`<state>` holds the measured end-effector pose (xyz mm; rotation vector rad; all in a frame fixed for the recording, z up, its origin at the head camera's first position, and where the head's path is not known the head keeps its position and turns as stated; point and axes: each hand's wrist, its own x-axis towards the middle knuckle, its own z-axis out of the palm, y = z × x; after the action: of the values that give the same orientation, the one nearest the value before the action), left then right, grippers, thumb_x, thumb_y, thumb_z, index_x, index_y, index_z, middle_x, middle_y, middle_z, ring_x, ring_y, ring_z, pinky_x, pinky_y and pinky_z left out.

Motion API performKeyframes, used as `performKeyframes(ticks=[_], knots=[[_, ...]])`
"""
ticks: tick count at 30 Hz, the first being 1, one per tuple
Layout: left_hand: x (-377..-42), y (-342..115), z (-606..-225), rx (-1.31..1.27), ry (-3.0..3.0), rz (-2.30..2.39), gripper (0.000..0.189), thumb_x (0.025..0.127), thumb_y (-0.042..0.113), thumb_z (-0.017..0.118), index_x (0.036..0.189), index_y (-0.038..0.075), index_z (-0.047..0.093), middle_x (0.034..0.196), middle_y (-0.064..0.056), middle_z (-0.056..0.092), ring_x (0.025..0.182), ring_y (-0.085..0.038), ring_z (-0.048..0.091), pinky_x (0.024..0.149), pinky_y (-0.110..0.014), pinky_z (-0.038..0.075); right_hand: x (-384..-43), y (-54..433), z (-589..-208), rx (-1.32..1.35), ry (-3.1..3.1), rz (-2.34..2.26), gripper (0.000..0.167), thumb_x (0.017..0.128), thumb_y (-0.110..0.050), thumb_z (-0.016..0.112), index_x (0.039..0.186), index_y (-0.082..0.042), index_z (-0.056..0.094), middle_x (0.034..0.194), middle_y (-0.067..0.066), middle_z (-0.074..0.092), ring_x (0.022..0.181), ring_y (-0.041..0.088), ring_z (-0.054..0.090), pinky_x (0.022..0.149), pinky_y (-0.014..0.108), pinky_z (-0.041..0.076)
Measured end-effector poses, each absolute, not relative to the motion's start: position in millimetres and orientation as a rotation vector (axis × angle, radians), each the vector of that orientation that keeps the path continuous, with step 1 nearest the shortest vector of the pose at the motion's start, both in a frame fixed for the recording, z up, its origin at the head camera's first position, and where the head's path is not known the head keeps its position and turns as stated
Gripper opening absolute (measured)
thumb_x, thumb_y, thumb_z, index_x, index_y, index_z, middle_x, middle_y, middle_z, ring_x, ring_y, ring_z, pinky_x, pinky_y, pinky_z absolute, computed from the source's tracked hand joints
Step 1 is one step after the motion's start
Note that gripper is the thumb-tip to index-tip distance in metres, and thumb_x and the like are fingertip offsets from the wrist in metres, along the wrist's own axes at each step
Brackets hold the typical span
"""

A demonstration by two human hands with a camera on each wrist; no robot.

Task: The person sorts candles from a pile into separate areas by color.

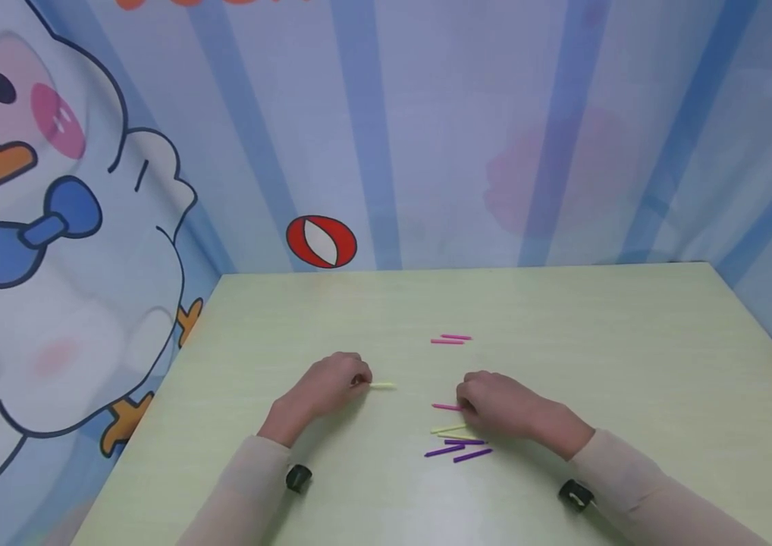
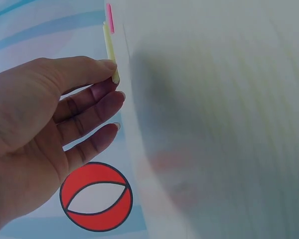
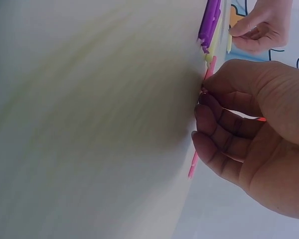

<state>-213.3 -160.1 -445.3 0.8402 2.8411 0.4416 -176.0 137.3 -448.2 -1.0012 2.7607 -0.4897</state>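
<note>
Pinched between thumb and forefinger of my left hand (image 1: 333, 384) is a thin yellow candle-like stick (image 2: 109, 47), pointing right in the head view. My right hand (image 1: 498, 404) pinches one end of a pink candle-like stick (image 1: 445, 407) low over the table. Just below that hand lie two yellow sticks (image 1: 450, 430), and nearer the person are several purple sticks (image 1: 444, 450), loosely grouped. Two more pink sticks (image 1: 447, 341) lie side by side farther back. In the right wrist view, the fingertips cover part of the held pink stick.
All the sticks are on a pale yellow-green table (image 1: 618, 326). A printed cloth backdrop (image 1: 440, 136) rises behind its back edge and at both sides, with a cartoon duck at left. Dark wrist devices (image 1: 299, 478) sit by both cuffs.
</note>
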Motion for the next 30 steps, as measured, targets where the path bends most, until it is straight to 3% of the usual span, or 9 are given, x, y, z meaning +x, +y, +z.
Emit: performKeyframes(ticks=[30], knots=[[-224,-177,-451,0.7,2.886,0.396,0.006,0.092,0.007,0.071,0.094,0.01,0.076,0.087,0.003,0.066,0.083,-0.014,0.059,0.082,-0.036,0.052,-176,140,-452,-1.052,2.779,-0.513,0.011,0.088,-0.002,0.07,0.08,-0.01,0.067,0.074,-0.006,0.052,0.067,0.009,0.047,0.065,0.027,0.047]])
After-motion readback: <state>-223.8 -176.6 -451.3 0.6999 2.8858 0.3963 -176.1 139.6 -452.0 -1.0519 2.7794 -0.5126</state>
